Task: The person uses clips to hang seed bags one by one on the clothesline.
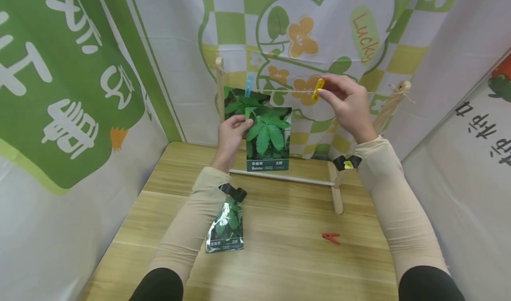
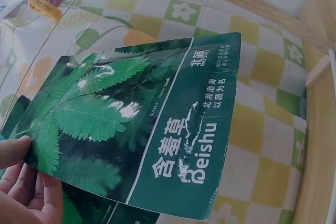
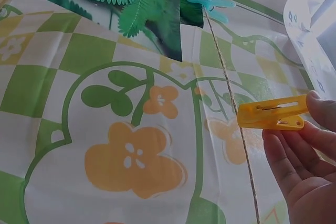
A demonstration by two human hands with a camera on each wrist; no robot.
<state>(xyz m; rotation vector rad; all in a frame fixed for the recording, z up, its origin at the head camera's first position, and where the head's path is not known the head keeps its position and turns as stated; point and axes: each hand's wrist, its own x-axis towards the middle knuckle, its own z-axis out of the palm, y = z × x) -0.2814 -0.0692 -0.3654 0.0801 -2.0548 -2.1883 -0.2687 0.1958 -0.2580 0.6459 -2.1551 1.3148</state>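
Left hand [image 1: 231, 135] grips green packet [image 1: 268, 141] by its left edge; right hand [image 1: 349, 103] pinches yellow clip [image 1: 318, 89] at the far string [image 1: 283, 91].

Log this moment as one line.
left hand: holds packet | right hand: pinches yellow clip at string | blue clip: on string | red clip: on table

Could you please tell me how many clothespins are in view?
3: a blue clothespin on the string, a yellow clothespin pinched in the right hand, and a red clothespin on the table.
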